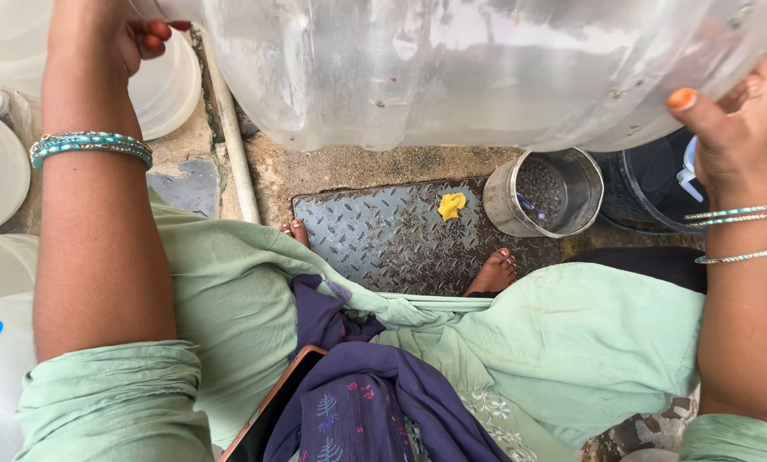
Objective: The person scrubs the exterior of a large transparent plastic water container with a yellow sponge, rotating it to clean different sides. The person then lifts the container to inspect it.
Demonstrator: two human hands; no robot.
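Clear plastic, big & rounded: a large water jug [486, 68] fills the top of the view, held up w/ both hands. Left hand [109, 38] is curled closed round the jug's left end, fingertips w/ orange-red nails tucked against the plastic; how much of the palm touches, can't tell. Right hand [730, 120] is pressed on the jug's right end, thumb w/ orange nail laid flat on the wall, other fingers wrapped behind & mostly hidden.

Both forearms rise to the jug from pale green sleeves; teal bangles [91, 145] on the left wrist, thin teal bangles [743, 231] on the right.

Below the jug: concrete ground and a dark checker-pattern metal plate [383, 235]. Small yellow scrap [452, 205] lies on the plate, under the jug's middle. Steel pot [546, 192] stands just right of the scrap, below the jug's right half, w/ a dark bucket [644, 192] beside it, under the right hand. Two bare feet rest on the plate's near edge. White pipe [229, 128] runs down below the jug's left end; more pale jugs [165, 85] sit left of it. Purple cloth and a phone [272, 411] are in the lap, well below the jug.
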